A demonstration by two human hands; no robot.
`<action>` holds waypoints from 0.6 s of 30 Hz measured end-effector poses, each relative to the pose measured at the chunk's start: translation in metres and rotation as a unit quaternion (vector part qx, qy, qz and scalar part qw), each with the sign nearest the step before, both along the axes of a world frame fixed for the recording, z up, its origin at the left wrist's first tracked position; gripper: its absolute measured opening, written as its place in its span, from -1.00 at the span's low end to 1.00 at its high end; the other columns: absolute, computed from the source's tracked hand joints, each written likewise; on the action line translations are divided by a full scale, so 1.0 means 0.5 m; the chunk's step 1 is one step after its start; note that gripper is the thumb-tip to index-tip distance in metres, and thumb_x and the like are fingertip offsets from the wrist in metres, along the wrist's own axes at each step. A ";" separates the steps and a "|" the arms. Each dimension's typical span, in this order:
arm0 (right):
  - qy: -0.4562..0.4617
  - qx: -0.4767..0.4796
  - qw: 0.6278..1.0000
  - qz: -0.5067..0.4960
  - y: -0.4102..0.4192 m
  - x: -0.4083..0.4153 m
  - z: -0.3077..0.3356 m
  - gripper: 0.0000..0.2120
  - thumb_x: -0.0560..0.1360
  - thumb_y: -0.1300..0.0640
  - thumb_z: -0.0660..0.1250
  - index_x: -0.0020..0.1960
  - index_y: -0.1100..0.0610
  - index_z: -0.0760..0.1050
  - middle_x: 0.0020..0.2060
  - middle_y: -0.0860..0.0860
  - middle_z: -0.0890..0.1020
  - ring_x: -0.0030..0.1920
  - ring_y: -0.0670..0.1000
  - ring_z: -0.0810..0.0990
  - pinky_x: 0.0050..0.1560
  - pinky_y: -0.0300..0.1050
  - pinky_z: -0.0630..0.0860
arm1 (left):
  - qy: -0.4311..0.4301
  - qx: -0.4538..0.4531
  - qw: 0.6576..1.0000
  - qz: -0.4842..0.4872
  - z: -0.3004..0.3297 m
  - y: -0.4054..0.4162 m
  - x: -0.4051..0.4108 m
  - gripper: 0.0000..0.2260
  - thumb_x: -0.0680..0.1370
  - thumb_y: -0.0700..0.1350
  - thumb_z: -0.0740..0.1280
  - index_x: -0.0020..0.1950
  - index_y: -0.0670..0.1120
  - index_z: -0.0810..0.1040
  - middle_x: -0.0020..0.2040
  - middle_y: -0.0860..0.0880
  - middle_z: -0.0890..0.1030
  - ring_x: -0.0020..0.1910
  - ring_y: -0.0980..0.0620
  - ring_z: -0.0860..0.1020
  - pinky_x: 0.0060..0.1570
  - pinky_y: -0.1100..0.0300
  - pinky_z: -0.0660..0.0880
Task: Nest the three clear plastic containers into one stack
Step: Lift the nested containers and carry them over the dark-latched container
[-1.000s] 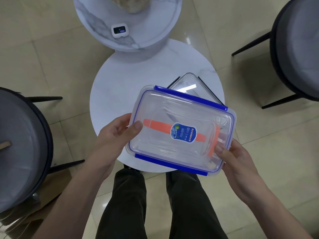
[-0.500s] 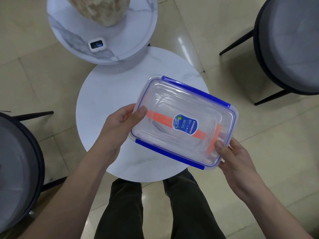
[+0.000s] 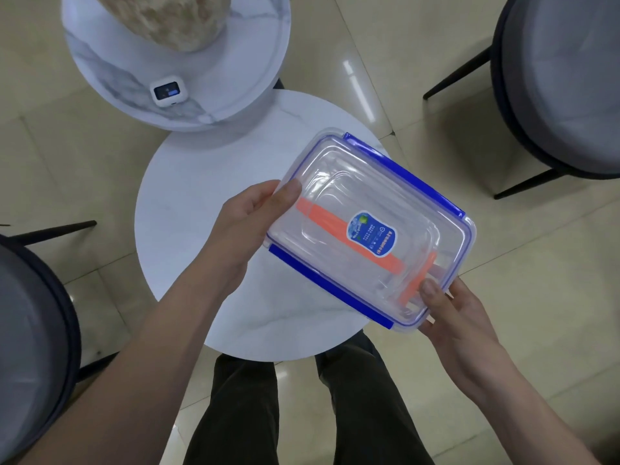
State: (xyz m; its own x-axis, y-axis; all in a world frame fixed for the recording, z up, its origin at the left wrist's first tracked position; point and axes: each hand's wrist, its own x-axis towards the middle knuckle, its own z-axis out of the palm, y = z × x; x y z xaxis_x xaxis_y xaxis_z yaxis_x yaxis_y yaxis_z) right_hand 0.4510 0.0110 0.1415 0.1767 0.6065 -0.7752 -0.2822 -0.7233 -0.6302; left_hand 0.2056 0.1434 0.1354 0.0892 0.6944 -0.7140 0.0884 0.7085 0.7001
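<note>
Clear plastic with blue clips along both long sides: that is the container [image 3: 369, 229] you hold above the round white desk [image 3: 188, 209], tilted so its far corner points away to the right. Its lid is on, and an orange band [image 3: 339, 226] crosses it under a blue oval label [image 3: 374, 237]. Through the lid you can see the outlines of at least one smaller clear container nested inside; how many sit there cannot be told.

Your left hand [image 3: 248, 226] takes the near-left short end, its grip closed on the container with the thumb pressed on the lid's rim and the fingers hidden beneath. Your right hand [image 3: 453, 317] takes the opposite short end at the lower right, its grip likewise closed on the container, thumb on top beside the orange band where it turns over the edge, fingers under the base.

The container hangs over the right part of the desk, partly past its edge. Your dark trousers [image 3: 302, 414] show below the desk. Beyond it, a second round marble desk [image 3: 235, 78] overlaps its far edge, carrying a small white device with a screen [image 3: 166, 91] and a beige stone-like object [image 3: 167, 18]. Dark chairs [image 3: 563, 78] stand on the tiled floor at left and right.
</note>
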 end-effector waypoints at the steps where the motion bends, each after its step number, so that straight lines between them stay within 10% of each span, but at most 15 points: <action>1: 0.000 -0.002 1.000 -0.001 -0.001 0.001 0.000 0.06 -0.04 -0.34 0.64 0.36 0.05 0.46 0.14 0.03 0.71 0.14 0.06 0.71 -0.06 -0.03 0.69 | -0.001 0.001 1.000 -0.004 0.001 0.005 0.005 -0.54 0.38 0.28 0.47 0.11 0.00 0.73 0.06 -0.02 0.77 0.10 -0.07 0.72 0.23 -0.01 0.60; 18: 0.035 -0.003 0.999 -0.024 -0.003 -0.003 -0.001 0.03 0.00 -0.29 0.65 0.38 0.03 0.44 0.17 0.03 0.70 0.18 0.06 0.69 0.03 -0.04 0.67 | -0.005 0.012 1.000 -0.025 0.004 0.065 0.051 -0.69 0.52 0.13 0.44 0.02 -0.10 0.74 -0.11 -0.01 0.78 -0.18 0.07 0.71 -0.20 0.32 0.59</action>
State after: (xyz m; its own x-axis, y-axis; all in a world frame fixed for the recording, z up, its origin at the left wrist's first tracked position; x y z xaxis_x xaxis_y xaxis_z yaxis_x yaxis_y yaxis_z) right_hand 0.4497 0.0095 0.1411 0.1508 0.5943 -0.7900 -0.3600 -0.7112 -0.6038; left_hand 0.2311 0.1761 0.1375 0.1313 0.7064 -0.6955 0.1162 0.6858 0.7185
